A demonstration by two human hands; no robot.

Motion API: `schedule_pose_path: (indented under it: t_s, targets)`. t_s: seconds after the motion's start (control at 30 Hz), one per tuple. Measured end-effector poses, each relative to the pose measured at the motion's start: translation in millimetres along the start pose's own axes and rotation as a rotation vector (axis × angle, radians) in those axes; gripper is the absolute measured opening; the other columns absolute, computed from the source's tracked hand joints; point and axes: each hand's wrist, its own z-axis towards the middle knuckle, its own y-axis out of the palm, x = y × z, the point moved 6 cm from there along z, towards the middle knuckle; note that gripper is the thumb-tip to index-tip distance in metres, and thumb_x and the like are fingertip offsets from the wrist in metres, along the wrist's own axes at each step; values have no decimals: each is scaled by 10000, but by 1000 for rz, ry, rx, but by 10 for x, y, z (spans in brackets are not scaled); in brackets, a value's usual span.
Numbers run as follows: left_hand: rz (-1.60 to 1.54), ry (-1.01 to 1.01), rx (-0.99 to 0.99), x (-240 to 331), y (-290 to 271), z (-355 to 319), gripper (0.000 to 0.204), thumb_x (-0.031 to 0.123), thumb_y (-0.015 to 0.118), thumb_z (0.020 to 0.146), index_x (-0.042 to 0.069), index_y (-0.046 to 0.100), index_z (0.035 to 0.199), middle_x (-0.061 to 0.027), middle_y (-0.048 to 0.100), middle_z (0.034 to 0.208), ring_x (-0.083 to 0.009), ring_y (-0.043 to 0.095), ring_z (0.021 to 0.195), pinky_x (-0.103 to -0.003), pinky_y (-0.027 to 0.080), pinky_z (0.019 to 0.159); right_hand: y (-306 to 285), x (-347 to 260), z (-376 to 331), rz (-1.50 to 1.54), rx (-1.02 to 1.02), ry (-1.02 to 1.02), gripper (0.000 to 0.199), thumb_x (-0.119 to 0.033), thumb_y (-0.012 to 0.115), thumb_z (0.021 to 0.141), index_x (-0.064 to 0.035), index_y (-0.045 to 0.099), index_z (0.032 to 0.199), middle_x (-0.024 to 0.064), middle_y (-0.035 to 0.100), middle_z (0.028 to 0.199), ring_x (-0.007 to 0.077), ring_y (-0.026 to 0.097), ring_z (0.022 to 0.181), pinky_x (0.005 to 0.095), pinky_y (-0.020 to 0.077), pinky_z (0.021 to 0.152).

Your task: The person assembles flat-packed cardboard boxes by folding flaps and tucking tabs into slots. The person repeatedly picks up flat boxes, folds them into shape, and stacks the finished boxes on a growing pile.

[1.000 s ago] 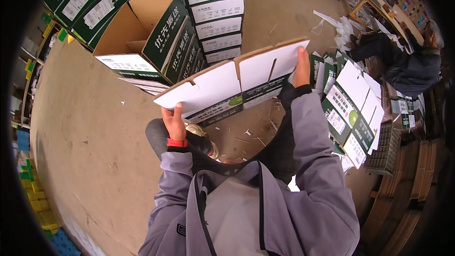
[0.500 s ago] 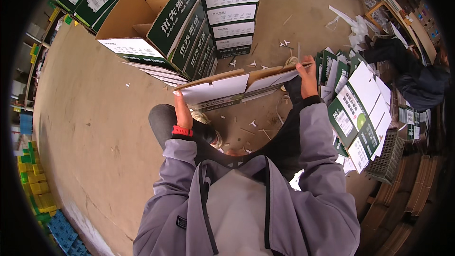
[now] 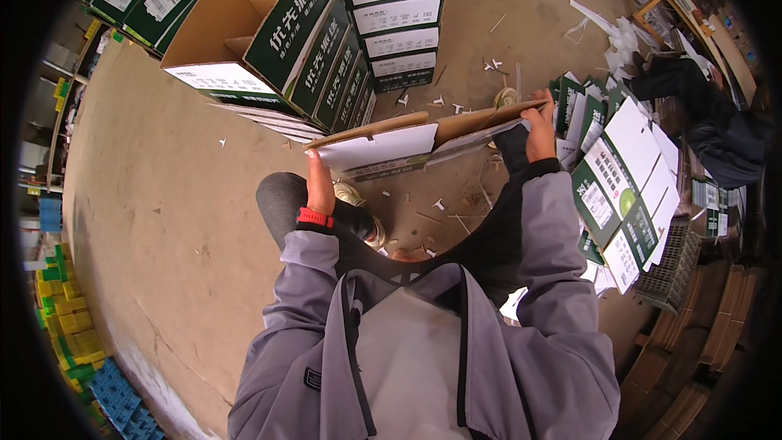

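Note:
Between my hands I hold a mostly flat cardboard box point(image 3: 383, 149), white and green outside with brown edges, in front of my knees. My left hand point(image 3: 320, 185), below a red wristband, grips its left end with the thumb on the near face. At the far right end, my right hand point(image 3: 539, 132) is closed round the edge, and the flaps there stand slightly apart. The fingers behind the cardboard are hidden. Beyond the box stands a stack of green and white cartons point(image 3: 281, 57), the top one open with its brown inside showing.
A second carton stack point(image 3: 399, 24) rises behind. On my right lies a pile of flat green and white cartons point(image 3: 623, 187) by a grey crate point(image 3: 669, 269). Paper scraps litter the floor. Another person's dark-clothed legs point(image 3: 680, 94) are at far right. Yellow crates point(image 3: 77, 318) stand far left.
The box's right end has risen slightly with my right hand, and its flaps there have spread a little apart. My left hand has shifted slightly right, still on the left end.

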Motion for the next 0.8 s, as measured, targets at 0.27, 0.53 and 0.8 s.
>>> schedule_pose_path:
  t_s: [0.27,0.53,0.8]
  targets:
    - [-41,-163,-43,-30,2,-37,657,538,441,1144,23,569,1532,-97,589,1526,-218,499,1426,-414,343,1231,-191,86,-4,-20,7,-1,925,-75,636,859,6,245,1693,216,349,1706,332,326,1603,389,266,1303]
    - [398,-413,-177,458,73,-239,587,377,620,1031,30,622,1506,-135,667,1431,-279,584,1344,-473,417,1146,95,154,-50,-52,165,-5,848,-39,647,860,24,314,1638,169,497,1482,270,523,1325,352,432,1114]
    - [542,-429,-152,399,-46,-266,637,531,729,1028,-5,725,1372,-95,758,1197,-203,692,1096,-407,548,942,176,97,-74,-46,84,48,890,-16,630,864,13,247,1667,158,502,1438,249,550,1244,330,480,1030]
